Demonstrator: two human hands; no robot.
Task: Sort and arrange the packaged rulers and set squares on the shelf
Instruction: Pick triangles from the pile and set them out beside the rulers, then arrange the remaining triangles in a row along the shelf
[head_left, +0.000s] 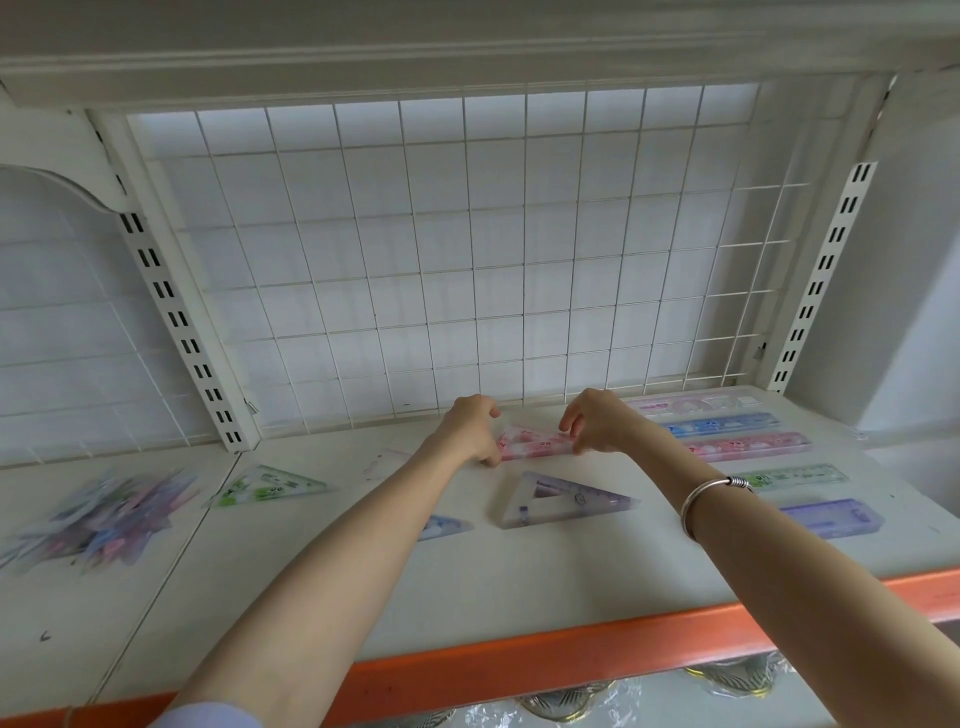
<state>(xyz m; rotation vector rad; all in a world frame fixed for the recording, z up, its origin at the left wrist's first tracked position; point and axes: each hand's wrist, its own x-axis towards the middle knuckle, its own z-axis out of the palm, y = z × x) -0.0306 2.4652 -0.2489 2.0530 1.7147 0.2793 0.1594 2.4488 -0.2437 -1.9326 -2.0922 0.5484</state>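
A pink packaged set square (535, 445) lies flat near the back of the white shelf (467, 582). My left hand (470, 428) pinches its left end and my right hand (597, 421) pinches its right end. In front of it lies a purple set square (561, 500). A green set square (270, 484) lies to the left, and a blue one (441, 526) shows partly under my left forearm. At the right, packaged rulers lie in a column: pale pink (696, 402), blue (722, 425), pink (748, 447), green (795, 475), purple (836, 514).
A loose heap of mixed packaged rulers and set squares (98, 514) sits on the neighbouring shelf at the left. A clear, pale package (387, 462) lies left of my left hand. A wire grid (467, 260) backs the shelf; an orange strip (571, 654) edges its front.
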